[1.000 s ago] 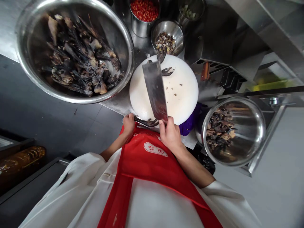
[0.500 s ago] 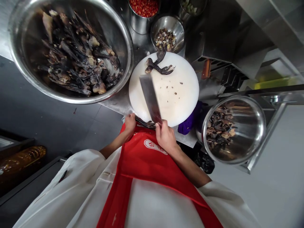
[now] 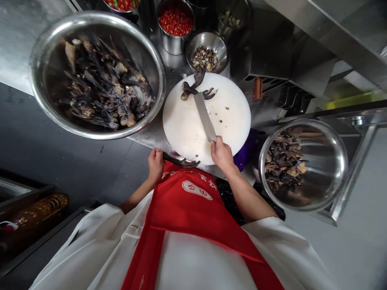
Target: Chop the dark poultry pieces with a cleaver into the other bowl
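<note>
My left hand [image 3: 156, 164] is closed on the upper end of a dark chicken foot [image 3: 185, 162], whose claws point right along the near edge of the round white cutting board [image 3: 187, 133]. My right hand [image 3: 222, 153] grips the handle of a cleaver [image 3: 204, 116] at the board's near right. The blade slants away over the board, its tip close to two dark chicken feet [image 3: 196, 82] lying at the far side. Small dark scraps [image 3: 221, 121] dot the white surface. The cleaver's handle is hidden in my fist.
A large steel basin [image 3: 160, 96] of dark chicken feet stands at left. To the right, another steel bowl [image 3: 341, 161] holds cut pieces. Behind the board are a small bowl [image 3: 223, 50] of chopped bits and a pot [image 3: 173, 43] of red chillies. A wooden-handled knife [image 3: 257, 89] sits in a rack.
My right hand has moved right with the cleaver, away from the chicken foot in my left hand. My left hand has shifted slightly left, and the view has moved a little.
</note>
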A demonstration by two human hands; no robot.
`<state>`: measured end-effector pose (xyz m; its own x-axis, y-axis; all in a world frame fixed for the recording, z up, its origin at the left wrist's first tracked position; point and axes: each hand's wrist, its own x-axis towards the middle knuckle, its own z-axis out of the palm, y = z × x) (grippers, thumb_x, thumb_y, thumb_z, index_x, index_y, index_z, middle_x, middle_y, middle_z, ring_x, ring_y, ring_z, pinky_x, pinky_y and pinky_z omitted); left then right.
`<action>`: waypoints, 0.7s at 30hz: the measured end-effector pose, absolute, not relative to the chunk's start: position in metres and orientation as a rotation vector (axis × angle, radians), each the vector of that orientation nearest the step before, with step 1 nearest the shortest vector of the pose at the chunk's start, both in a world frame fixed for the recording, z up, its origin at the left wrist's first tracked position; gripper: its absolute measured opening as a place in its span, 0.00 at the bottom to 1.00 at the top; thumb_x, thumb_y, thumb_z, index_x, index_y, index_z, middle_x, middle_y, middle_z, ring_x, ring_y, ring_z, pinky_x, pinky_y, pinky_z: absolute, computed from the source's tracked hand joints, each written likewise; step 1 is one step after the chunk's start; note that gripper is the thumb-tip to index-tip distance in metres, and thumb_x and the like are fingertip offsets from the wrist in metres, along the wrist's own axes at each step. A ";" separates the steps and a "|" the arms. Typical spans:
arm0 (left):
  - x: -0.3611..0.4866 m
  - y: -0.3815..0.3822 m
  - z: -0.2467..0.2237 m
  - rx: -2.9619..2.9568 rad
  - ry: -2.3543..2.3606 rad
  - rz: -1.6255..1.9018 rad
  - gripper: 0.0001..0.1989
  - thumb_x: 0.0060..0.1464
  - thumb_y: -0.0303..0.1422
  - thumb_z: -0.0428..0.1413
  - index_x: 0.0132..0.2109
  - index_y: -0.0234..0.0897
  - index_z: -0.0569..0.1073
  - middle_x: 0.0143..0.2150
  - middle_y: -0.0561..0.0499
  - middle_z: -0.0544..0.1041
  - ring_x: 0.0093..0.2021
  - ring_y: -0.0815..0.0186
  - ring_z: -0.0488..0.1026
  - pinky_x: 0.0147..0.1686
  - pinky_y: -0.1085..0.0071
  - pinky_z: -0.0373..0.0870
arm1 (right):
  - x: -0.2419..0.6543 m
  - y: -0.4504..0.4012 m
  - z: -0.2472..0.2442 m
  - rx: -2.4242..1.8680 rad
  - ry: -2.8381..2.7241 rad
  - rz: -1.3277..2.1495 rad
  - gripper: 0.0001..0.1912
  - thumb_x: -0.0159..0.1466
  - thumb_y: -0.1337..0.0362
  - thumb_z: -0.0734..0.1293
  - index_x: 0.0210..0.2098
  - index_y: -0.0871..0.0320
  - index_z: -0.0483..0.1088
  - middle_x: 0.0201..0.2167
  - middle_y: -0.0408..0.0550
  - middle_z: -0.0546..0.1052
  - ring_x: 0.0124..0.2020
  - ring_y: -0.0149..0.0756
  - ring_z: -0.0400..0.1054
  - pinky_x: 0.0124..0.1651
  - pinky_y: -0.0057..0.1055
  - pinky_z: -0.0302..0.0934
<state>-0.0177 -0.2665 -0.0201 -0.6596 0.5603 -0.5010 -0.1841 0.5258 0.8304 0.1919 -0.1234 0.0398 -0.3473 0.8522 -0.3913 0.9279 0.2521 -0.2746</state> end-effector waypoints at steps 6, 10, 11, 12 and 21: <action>-0.047 -0.237 0.034 0.369 1.921 1.656 0.15 0.57 0.46 0.48 0.33 0.38 0.62 0.22 0.58 0.57 0.19 0.75 0.57 0.17 0.78 0.56 | 0.223 -0.145 0.052 1.515 2.396 -1.088 0.12 0.68 0.57 0.55 0.44 0.57 0.62 0.29 0.50 0.75 0.31 0.42 0.69 0.33 0.31 0.55; -0.069 -0.215 0.043 0.616 1.955 1.857 0.18 0.60 0.50 0.45 0.38 0.38 0.63 0.27 0.57 0.60 0.21 0.75 0.60 0.21 0.77 0.59 | 0.249 -0.147 0.038 1.193 2.307 -1.375 0.09 0.65 0.59 0.58 0.37 0.57 0.65 0.28 0.45 0.74 0.29 0.37 0.67 0.33 0.30 0.57; -0.071 -0.210 0.041 0.733 1.937 1.832 0.18 0.59 0.50 0.46 0.40 0.38 0.64 0.28 0.56 0.61 0.22 0.75 0.62 0.23 0.76 0.61 | 0.255 -0.137 0.034 1.213 2.281 -1.389 0.09 0.64 0.59 0.58 0.37 0.57 0.66 0.26 0.44 0.73 0.28 0.36 0.66 0.32 0.29 0.57; -0.071 -0.205 0.036 0.870 1.921 1.772 0.18 0.59 0.49 0.48 0.41 0.38 0.65 0.29 0.56 0.63 0.24 0.74 0.64 0.25 0.75 0.63 | 0.260 -0.125 0.031 1.276 2.257 -1.387 0.10 0.64 0.58 0.58 0.37 0.57 0.65 0.24 0.42 0.71 0.26 0.35 0.65 0.31 0.29 0.56; -0.023 -0.179 -0.031 1.768 1.971 0.843 0.08 0.58 0.33 0.53 0.44 0.37 0.72 0.48 0.43 0.75 0.50 0.58 0.69 0.49 0.60 0.63 | 0.257 -0.081 0.047 1.809 2.501 -0.852 0.11 0.66 0.56 0.56 0.40 0.56 0.63 0.28 0.50 0.74 0.30 0.44 0.69 0.31 0.32 0.55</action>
